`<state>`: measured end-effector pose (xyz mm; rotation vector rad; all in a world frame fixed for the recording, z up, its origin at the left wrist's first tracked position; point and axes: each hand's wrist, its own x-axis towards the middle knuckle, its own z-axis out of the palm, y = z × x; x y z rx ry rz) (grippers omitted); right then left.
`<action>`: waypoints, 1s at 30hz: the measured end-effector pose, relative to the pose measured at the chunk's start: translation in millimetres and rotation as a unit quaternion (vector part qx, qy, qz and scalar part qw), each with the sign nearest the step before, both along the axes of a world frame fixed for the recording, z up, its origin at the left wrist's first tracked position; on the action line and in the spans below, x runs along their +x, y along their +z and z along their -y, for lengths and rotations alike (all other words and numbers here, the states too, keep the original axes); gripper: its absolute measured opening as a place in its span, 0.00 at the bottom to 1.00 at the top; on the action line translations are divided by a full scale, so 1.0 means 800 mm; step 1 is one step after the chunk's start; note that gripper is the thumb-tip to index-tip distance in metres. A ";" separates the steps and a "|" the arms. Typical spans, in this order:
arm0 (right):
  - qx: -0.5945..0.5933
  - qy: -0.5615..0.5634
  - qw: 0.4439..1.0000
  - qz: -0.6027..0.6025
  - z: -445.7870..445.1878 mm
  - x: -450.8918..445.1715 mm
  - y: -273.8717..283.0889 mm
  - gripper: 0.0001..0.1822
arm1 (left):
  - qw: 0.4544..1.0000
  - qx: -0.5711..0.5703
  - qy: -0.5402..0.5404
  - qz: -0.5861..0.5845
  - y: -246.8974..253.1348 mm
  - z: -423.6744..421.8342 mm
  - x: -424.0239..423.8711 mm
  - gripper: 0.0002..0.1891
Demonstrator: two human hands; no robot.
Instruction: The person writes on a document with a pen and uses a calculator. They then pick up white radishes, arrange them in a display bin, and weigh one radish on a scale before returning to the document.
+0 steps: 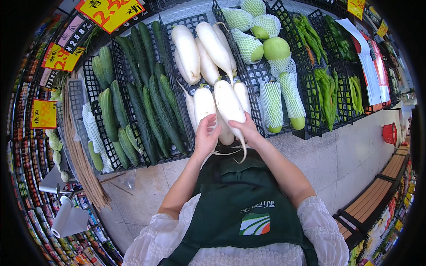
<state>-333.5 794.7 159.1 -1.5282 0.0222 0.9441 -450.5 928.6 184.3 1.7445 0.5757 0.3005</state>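
Several white daikon radishes lie in two rows in a black plastic mesh crate (186, 20). My right hand (247, 129) grips the lower end of a large daikon (229, 99) at the front, its thin curled root hanging below towards the apron. My left hand (207, 134), fingers apart and slightly curled, is at the lower end of the neighbouring daikon (204, 103); whether it touches it I cannot tell. Another daikon (226, 133) lies low between my hands, partly covered.
Dark cucumbers (163, 109) fill the crate on the left. Pale green gourds in foam nets (271, 103) and green peppers (326, 93) lie in crates on the right. Burdock-like roots (78, 143) and a plastic bag roll (61, 219) are at far left. A red basket (389, 134) stands at far right.
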 end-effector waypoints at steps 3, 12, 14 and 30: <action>0.096 0.025 0.981 -0.165 0.023 0.011 0.026 0.43 | 0.993 -0.113 -0.007 0.014 0.003 -0.007 0.013 0.28; 0.052 0.086 0.994 -0.048 0.090 -0.043 0.096 0.51 | 0.964 -0.250 0.029 0.084 0.036 0.009 0.046 0.49; 0.045 0.090 0.994 -0.031 0.096 -0.050 0.107 0.51 | 0.963 -0.242 0.044 0.105 0.036 0.020 0.043 0.43; 0.309 -0.002 0.906 -0.288 0.139 -0.079 0.067 0.42 | 0.980 -0.174 -0.084 -0.038 -0.002 0.020 0.000 0.32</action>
